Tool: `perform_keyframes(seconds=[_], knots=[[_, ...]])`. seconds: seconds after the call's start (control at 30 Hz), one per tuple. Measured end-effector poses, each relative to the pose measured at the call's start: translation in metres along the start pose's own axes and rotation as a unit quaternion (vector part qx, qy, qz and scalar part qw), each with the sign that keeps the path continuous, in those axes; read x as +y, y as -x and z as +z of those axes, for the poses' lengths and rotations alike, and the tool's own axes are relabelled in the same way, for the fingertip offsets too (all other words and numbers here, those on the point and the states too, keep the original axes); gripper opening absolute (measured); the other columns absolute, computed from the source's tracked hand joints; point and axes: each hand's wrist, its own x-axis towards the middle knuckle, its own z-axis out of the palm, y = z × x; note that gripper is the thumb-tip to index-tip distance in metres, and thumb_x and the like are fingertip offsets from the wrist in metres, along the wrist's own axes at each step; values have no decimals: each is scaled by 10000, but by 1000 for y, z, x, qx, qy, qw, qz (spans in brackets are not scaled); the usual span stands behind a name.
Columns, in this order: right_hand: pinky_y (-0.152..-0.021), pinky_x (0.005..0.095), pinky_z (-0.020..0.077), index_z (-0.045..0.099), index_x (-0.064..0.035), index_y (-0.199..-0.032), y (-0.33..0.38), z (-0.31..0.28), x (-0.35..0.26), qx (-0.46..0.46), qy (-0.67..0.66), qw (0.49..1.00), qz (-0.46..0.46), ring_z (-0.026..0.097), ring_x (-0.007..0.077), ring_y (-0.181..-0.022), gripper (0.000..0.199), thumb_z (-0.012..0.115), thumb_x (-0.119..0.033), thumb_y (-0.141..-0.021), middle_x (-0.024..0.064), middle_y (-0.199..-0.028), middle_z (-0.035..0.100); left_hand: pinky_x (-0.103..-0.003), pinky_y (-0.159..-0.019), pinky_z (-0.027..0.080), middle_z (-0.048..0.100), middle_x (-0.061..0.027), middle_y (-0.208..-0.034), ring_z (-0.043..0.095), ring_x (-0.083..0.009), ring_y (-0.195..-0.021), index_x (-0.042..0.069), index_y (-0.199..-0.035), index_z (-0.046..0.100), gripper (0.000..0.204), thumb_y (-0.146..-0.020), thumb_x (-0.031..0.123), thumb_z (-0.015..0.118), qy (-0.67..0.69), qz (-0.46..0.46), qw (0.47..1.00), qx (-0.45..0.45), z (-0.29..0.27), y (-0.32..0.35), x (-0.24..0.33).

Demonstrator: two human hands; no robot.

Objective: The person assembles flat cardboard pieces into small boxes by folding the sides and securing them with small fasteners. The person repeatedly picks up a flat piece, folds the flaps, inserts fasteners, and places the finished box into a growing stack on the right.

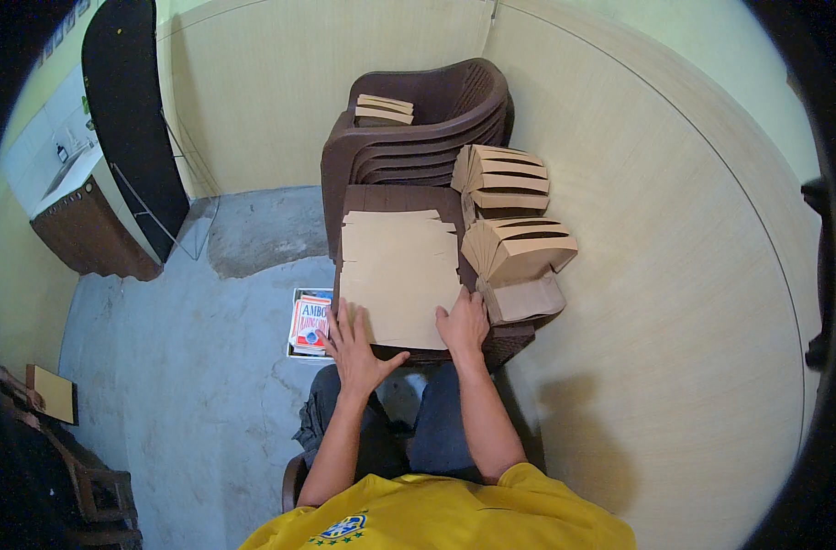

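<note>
Flat brown cardboard blanks (399,275), with slits and tabs along their edges, lie in front of me on the seat of stacked brown plastic chairs. My left hand (352,353) is open, fingers spread and thumb out, over their near left corner. At the near right edge rests my right hand (465,323), its thumb on the cardboard and apart from the fingers, which lie along the edge. Neither hand visibly grips anything. Just right of the blanks stand folded cardboard pieces (526,249), fanned in a bundle over a brown wrapped block (528,298).
Another fanned bundle (509,179) sits farther back. Behind is a stack of brown armchairs (418,137) holding more cardboard strips (384,110). A white box of printed packs (310,323) is at the left. At far left, another person's hand holds a tan board (53,394). A wall closes the right.
</note>
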Motion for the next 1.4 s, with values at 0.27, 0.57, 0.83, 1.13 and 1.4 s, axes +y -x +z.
perform_keyframes(seconds=[0.27, 0.57, 0.83, 1.13, 1.4], knots=[[-1088, 482, 521, 593, 11, -1441, -14, 33, 38, 37, -329, 942, -58, 647, 397, -1291, 641, 791, -99, -842, 254, -1357, 658, -592, -1210, 286, 590, -119, -1536, 466, -358, -1476, 154, -1382, 713, 757, -806, 627, 841, 62, 85, 994, 24, 20, -14, 5], [-1119, 398, 526, 488, -11, -1526, 3, 40, 48, -29, -596, 801, 50, 624, 320, -1345, 739, 705, 189, -848, 207, -1529, 533, -498, -1028, 393, 735, -11, -1239, 602, -267, -1232, 159, -1059, 836, 435, -848, 539, 840, 149, 88, 985, -8, 12, -30, -5], [-996, 345, 575, 488, -30, -1533, 12, 51, 43, -11, -670, 742, 29, 655, 250, -1254, 680, 675, 172, -912, 159, -1400, 617, -445, -944, 444, 740, 30, -1166, 640, -237, -1170, 194, -1102, 808, 312, -884, 417, 822, 101, 174, 979, 22, 3, -36, -17], [-896, 326, 613, 460, -51, -1560, 7, 60, 56, 17, -637, 770, 36, 669, 246, -1192, 724, 720, 147, -914, 186, -1404, 600, -454, -878, 488, 756, 5, -1100, 688, -241, -1065, 183, -1104, 784, 226, -981, 361, 720, 43, 235, 971, 13, 16, -45, -23], [-1166, 488, 499, 457, -26, -1567, 27, 50, 49, 86, -490, 868, -3, 555, 381, -1393, 799, 806, 73, -854, 235, -1534, 523, -451, -784, 579, 772, -70, -950, 745, -315, -906, 108, -1011, 751, 208, -1010, 306, 686, 163, 189, 967, 40, 16, -62, -35]])
